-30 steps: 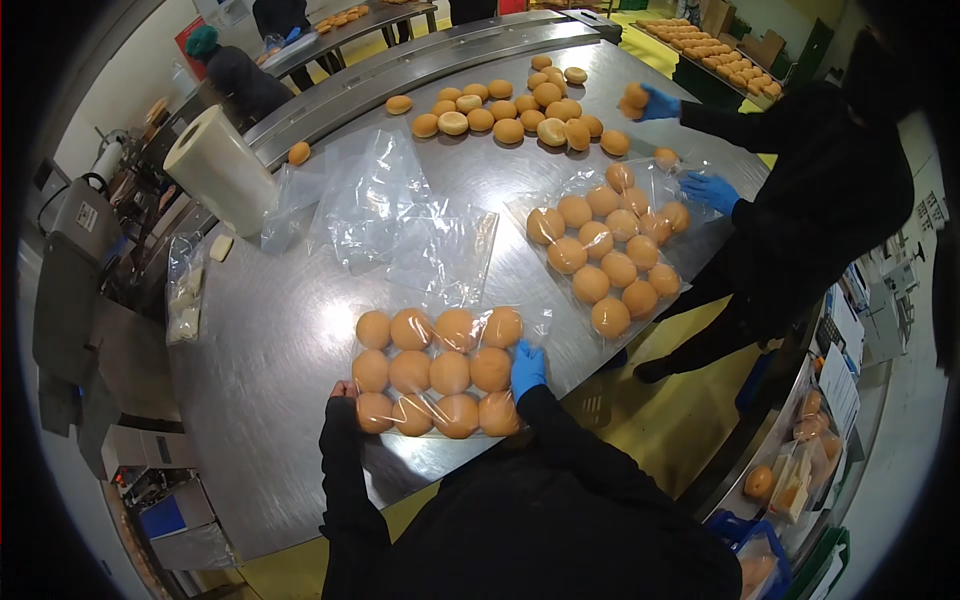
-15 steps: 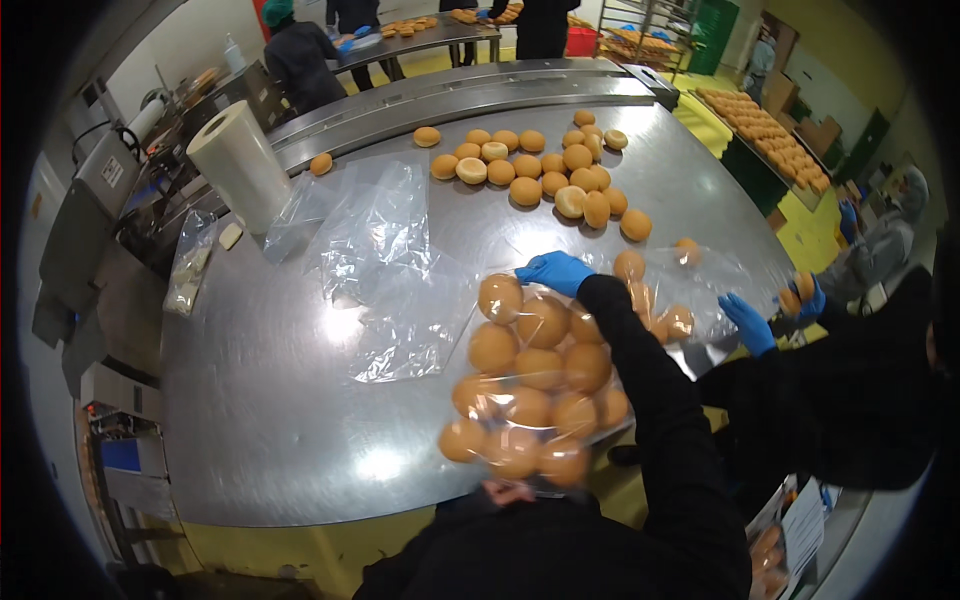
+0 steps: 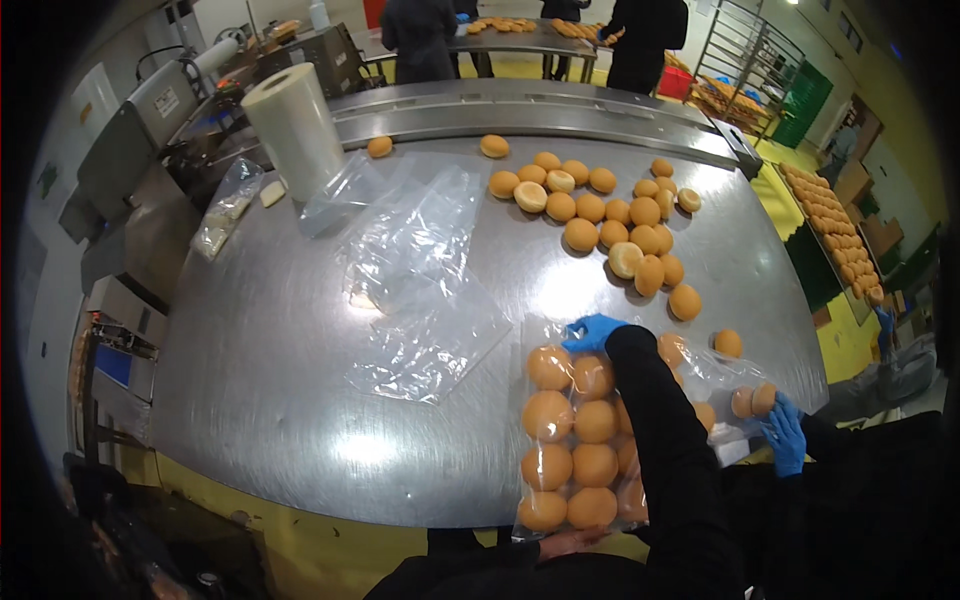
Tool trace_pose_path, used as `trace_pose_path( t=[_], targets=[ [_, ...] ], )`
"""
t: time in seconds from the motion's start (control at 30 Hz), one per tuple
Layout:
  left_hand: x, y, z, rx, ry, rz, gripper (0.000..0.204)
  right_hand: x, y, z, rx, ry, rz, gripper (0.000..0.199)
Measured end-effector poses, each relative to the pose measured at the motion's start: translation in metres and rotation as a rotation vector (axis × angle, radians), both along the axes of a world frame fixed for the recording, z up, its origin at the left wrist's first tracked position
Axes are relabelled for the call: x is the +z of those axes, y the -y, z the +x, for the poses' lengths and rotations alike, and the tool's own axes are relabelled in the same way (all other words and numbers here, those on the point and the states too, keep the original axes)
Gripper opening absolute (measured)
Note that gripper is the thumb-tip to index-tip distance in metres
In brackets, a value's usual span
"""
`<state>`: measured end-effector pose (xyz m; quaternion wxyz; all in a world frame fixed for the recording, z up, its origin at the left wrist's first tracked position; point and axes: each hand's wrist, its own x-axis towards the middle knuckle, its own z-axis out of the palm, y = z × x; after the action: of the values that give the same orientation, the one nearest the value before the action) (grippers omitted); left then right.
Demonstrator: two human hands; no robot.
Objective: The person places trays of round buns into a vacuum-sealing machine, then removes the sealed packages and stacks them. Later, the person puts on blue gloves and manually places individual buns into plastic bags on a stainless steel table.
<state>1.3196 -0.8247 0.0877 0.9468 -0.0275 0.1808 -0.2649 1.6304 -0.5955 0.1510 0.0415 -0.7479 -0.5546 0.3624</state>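
The filled bag of buns (image 3: 575,440) lies at the near edge of the steel bench (image 3: 280,400); the right hand (image 3: 592,332), blue-gloved, has its grip closed on the bag's far end; the bare left hand (image 3: 572,541) touches the near end, how far open I cannot tell; empty clear bags (image 3: 425,290) lie left; loose buns (image 3: 610,220) beyond; a co-worker's gloved hand (image 3: 785,437) holds another bag (image 3: 735,385) just right.

Clear bag of buns (image 3: 575,440), flat at table edge

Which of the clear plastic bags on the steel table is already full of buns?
The bag of buns at the near table edge, under the right hand; the empty bags at mid-table lie flat.
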Motion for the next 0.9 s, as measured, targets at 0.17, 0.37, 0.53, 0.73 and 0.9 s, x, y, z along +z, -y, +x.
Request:
trace_pose_path(
  t=[0.17,0.37,0.53,0.73,0.9],
  targets=[
    [-0.009,-0.001,-0.006,0.281,-0.008,0.313,0.053,-0.016,-0.006,-0.009,0.007,-0.110,-0.165,0.076],
    [0.052,-0.063,-0.059,0.135,-0.213,-0.031,0.056,-0.030,-0.017,-0.051,0.019,-0.043,-0.152,0.072],
    [0.019,-0.082,-0.145,0.683,-0.206,0.285,0.055,0.011,-0.065,-0.161,0.070,-0.115,-0.115,0.072],
    [0.017,-0.160,-0.300,1.199,-0.546,0.307,0.050,0.013,-0.165,-0.337,0.188,-0.162,-0.128,0.073],
    [0.020,-0.259,-0.453,1.533,-0.632,0.245,0.046,-0.037,-0.289,-0.503,0.262,-0.257,0.004,0.074]
  ],
)
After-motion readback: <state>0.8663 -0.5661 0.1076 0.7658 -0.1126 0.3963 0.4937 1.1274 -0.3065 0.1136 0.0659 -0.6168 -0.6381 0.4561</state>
